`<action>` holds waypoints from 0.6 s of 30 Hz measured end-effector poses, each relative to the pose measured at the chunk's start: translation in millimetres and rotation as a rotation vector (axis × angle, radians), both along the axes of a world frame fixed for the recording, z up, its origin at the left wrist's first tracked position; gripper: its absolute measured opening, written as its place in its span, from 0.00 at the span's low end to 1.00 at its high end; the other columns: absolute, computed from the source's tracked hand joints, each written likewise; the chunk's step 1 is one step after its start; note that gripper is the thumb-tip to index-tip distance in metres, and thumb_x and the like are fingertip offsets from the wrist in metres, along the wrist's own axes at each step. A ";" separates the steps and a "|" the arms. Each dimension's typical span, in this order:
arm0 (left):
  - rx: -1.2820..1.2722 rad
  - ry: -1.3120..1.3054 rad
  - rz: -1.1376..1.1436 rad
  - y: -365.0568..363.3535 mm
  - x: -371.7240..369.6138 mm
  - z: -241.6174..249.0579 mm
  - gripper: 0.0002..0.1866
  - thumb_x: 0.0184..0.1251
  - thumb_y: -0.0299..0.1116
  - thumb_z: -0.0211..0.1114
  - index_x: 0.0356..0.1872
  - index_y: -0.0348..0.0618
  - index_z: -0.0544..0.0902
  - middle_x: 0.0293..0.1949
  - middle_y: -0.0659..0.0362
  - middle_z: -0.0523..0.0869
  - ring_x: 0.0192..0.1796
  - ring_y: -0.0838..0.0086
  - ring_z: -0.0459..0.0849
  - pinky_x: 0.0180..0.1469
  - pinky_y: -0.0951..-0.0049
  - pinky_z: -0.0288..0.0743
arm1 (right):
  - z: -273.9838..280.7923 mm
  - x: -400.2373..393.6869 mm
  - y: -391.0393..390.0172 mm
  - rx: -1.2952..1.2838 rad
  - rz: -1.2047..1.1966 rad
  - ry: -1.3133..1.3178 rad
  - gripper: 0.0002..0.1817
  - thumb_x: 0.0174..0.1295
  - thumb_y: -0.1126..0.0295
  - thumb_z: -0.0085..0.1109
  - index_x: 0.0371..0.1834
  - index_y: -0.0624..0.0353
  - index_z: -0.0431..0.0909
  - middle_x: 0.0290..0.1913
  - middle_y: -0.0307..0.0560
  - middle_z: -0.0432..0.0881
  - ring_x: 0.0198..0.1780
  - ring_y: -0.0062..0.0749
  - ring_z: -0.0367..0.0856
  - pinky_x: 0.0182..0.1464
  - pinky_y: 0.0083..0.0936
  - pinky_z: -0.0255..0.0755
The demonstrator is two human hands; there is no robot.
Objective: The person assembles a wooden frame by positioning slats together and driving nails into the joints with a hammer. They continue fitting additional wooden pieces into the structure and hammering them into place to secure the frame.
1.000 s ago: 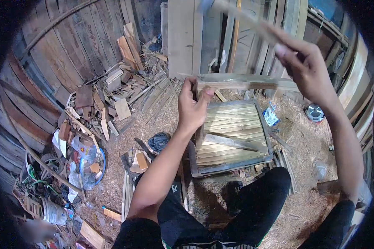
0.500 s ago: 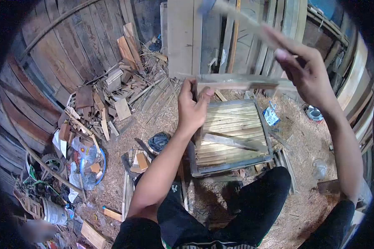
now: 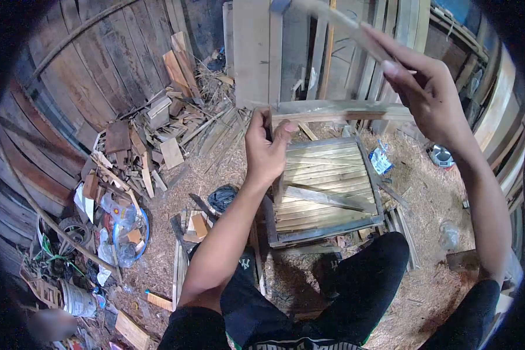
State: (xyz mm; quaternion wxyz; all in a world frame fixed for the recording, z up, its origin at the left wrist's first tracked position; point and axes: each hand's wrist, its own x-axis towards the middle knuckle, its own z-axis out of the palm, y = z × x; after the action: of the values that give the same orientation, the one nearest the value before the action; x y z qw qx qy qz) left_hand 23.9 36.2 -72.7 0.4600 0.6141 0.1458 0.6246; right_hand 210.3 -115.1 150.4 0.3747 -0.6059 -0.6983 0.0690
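My right hand [image 3: 429, 99] is raised at the upper right, wrapped round the wooden handle of a hammer [image 3: 338, 22]. Its dark bluish head is blurred at the top edge. My left hand [image 3: 266, 149] grips the left corner of a wooden frame [image 3: 338, 109], thumb on the near side and fingers partly hidden behind. The frame's far rail runs to the right, passing behind my right hand. Lower down lies a slatted wooden panel [image 3: 326, 219] with a dark border and a loose diagonal strip on it.
Scrap wood [image 3: 140, 146] is heaped at the left, beside a blue-rimmed basin [image 3: 146, 233] of plastic bags. A tape measure [image 3: 440, 156] lies on the shavings at the right, near a blue-and-white packet [image 3: 380, 160]. Tall boards [image 3: 254, 52] lean at the back.
The hammer has shifted slightly up and left with my right hand. My left hand and the frame corner have moved slightly left.
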 end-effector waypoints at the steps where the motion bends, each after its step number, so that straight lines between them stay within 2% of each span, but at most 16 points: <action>1: 0.028 0.039 0.028 0.7 -1.3 -2.1 0.20 0.78 0.40 0.69 0.54 0.38 0.71 0.34 0.62 0.81 0.32 0.80 0.77 0.37 0.77 0.74 | -7.3 3.1 -1.1 -0.003 0.003 0.002 0.26 0.72 0.81 0.58 0.72 0.49 0.78 0.53 0.53 0.91 0.55 0.26 0.86 0.57 0.30 0.80; 3: 0.071 0.073 0.061 4.2 -2.8 0.9 0.20 0.77 0.41 0.69 0.55 0.37 0.72 0.35 0.62 0.81 0.33 0.80 0.78 0.37 0.77 0.74 | -20.8 11.4 -3.6 -0.015 0.340 -0.208 0.25 0.74 0.79 0.58 0.72 0.47 0.78 0.53 0.53 0.91 0.49 0.22 0.83 0.54 0.24 0.78; 4: 0.070 0.051 0.067 4.3 -1.1 2.3 0.21 0.77 0.42 0.70 0.54 0.37 0.72 0.35 0.62 0.81 0.33 0.80 0.78 0.37 0.76 0.75 | -16.9 13.4 -1.8 -0.007 0.340 -0.214 0.25 0.74 0.79 0.58 0.72 0.47 0.78 0.53 0.53 0.91 0.49 0.22 0.83 0.54 0.24 0.78; 6: 0.053 0.036 0.068 0.7 -0.9 0.6 0.22 0.76 0.43 0.70 0.54 0.38 0.72 0.35 0.62 0.81 0.33 0.80 0.78 0.37 0.76 0.75 | -8.9 12.1 -1.7 0.088 0.265 -0.218 0.22 0.75 0.77 0.58 0.71 0.51 0.79 0.56 0.52 0.90 0.51 0.21 0.83 0.56 0.22 0.77; 7: 0.033 0.032 0.059 -0.9 -2.2 1.1 0.23 0.75 0.44 0.71 0.54 0.38 0.72 0.35 0.62 0.81 0.33 0.80 0.79 0.37 0.76 0.75 | -3.6 -2.6 0.9 -0.044 -0.019 -0.051 0.21 0.75 0.77 0.58 0.69 0.56 0.79 0.60 0.52 0.88 0.56 0.22 0.84 0.59 0.24 0.77; 8: 0.015 0.031 0.050 -2.2 -4.3 2.5 0.24 0.74 0.45 0.72 0.53 0.38 0.72 0.35 0.63 0.81 0.33 0.80 0.79 0.36 0.76 0.75 | -9.8 1.4 0.2 -0.048 -0.016 -0.046 0.21 0.75 0.77 0.58 0.69 0.56 0.79 0.60 0.52 0.88 0.56 0.22 0.84 0.59 0.24 0.77; 10: 0.029 0.021 0.065 3.4 -6.2 1.9 0.25 0.74 0.46 0.72 0.53 0.38 0.72 0.35 0.62 0.81 0.33 0.79 0.79 0.36 0.76 0.75 | -16.4 5.6 -2.6 -0.119 0.345 -0.219 0.21 0.76 0.77 0.56 0.70 0.58 0.79 0.60 0.52 0.88 0.60 0.24 0.83 0.62 0.28 0.78; 11: 0.042 0.009 0.044 8.1 -7.1 1.7 0.25 0.74 0.46 0.72 0.54 0.37 0.72 0.35 0.62 0.81 0.33 0.79 0.79 0.36 0.76 0.75 | -13.8 5.1 -7.3 -0.187 0.357 -0.161 0.20 0.77 0.76 0.55 0.70 0.57 0.78 0.58 0.50 0.89 0.61 0.24 0.83 0.62 0.28 0.78; 12: 0.039 0.002 0.017 5.0 -6.5 -0.9 0.26 0.73 0.47 0.72 0.54 0.37 0.72 0.35 0.62 0.81 0.33 0.79 0.78 0.36 0.76 0.75 | -13.7 4.8 -9.2 -0.195 0.347 -0.161 0.20 0.77 0.76 0.55 0.70 0.57 0.78 0.58 0.50 0.89 0.61 0.24 0.83 0.62 0.28 0.78; 14: 0.052 -0.040 0.039 2.8 -5.0 -0.8 0.26 0.73 0.48 0.72 0.54 0.38 0.72 0.35 0.62 0.80 0.33 0.80 0.78 0.36 0.76 0.74 | -8.9 4.8 -1.2 -0.184 0.124 -0.156 0.20 0.78 0.74 0.54 0.71 0.57 0.78 0.55 0.49 0.90 0.61 0.30 0.84 0.63 0.32 0.79; 15: 0.036 -0.005 0.041 0.4 -7.0 -2.3 0.26 0.73 0.49 0.72 0.54 0.38 0.72 0.35 0.62 0.80 0.33 0.80 0.78 0.36 0.76 0.74 | -11.7 6.0 3.8 -0.199 0.193 -0.004 0.21 0.77 0.71 0.57 0.71 0.58 0.78 0.57 0.50 0.89 0.58 0.32 0.86 0.60 0.30 0.79; 16: 0.021 0.027 0.040 -0.7 -7.8 -2.8 0.26 0.73 0.49 0.72 0.55 0.39 0.71 0.35 0.62 0.80 0.33 0.80 0.78 0.36 0.76 0.74 | -11.7 4.8 3.2 -0.193 0.195 -0.005 0.21 0.77 0.71 0.57 0.71 0.58 0.78 0.57 0.50 0.89 0.58 0.32 0.86 0.60 0.30 0.79; 18: 0.051 0.027 0.054 -1.2 -6.2 -4.5 0.25 0.75 0.49 0.70 0.54 0.40 0.71 0.34 0.62 0.80 0.32 0.80 0.77 0.36 0.76 0.74 | -10.6 -5.3 -4.9 -0.494 -0.059 0.123 0.22 0.77 0.68 0.60 0.72 0.59 0.77 0.60 0.49 0.88 0.55 0.29 0.85 0.58 0.28 0.79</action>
State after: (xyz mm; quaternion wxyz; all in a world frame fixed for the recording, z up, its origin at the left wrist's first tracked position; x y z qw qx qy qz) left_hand 17.7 35.0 -77.3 0.4254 0.6296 0.1525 0.6320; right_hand 204.9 -120.0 139.9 0.2591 -0.6940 -0.6181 0.2631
